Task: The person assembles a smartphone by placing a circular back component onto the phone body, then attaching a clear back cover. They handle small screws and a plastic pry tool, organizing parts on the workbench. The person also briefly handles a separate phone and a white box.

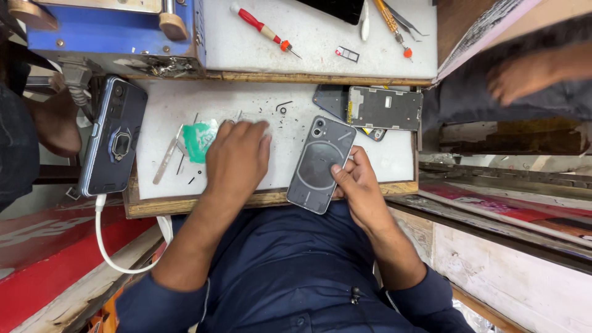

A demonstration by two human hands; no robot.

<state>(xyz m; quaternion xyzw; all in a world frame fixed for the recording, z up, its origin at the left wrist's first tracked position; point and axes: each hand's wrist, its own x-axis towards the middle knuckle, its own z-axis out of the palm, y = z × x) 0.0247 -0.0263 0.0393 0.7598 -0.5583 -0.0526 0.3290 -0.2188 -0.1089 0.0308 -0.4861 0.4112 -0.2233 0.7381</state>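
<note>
- Looking down from a head camera at a person in a dark blue shirt working at a scuffed white tabletop point(382, 157).
- The right hand point(361, 188) grasps a grey phone point(320, 163) by its right edge, thumb on the back. The phone lies back up, tilted, its lower end past the tabletop's front edge.
- The left hand point(237, 154) is released, resting flat and palm down left of the grey phone, holding nothing. Its fingertips lie beside a green scrap point(200, 140).
- Above and right of the grey phone lies a bare phone frame point(382, 108).
- Far left of the grey phone, a cased phone point(114, 135) with a ring holder sits at the tabletop's edge, a white cable point(108, 246) trailing from it.
- Further back from the grey phone lie a red screwdriver point(262, 28) and an orange screwdriver point(391, 24).
- Another person's hand point(521, 77) shows blurred, far right of the grey phone.
- Judged from the overhang, the grey phone would be handled best pulled fully onto the tabletop, with the flat hand steadying it.
</note>
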